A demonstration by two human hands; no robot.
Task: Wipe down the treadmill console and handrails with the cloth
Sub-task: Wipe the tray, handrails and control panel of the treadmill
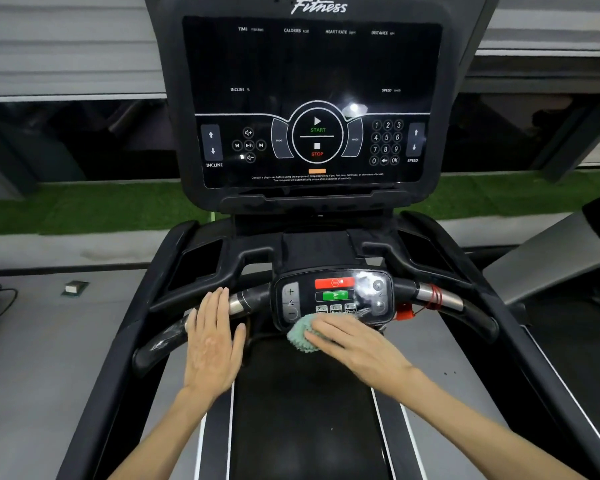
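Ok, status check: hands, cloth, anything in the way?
Left hand flat, open, at the left handrail. Right hand pressing the cloth on the lower edge of the small control panel. Red cord wound round the right handrail, may snag.

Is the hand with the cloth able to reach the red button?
Probably yes. The right hand presses the green cloth at the lower edge of the small panel, and the red button sits just above it, with nothing between.
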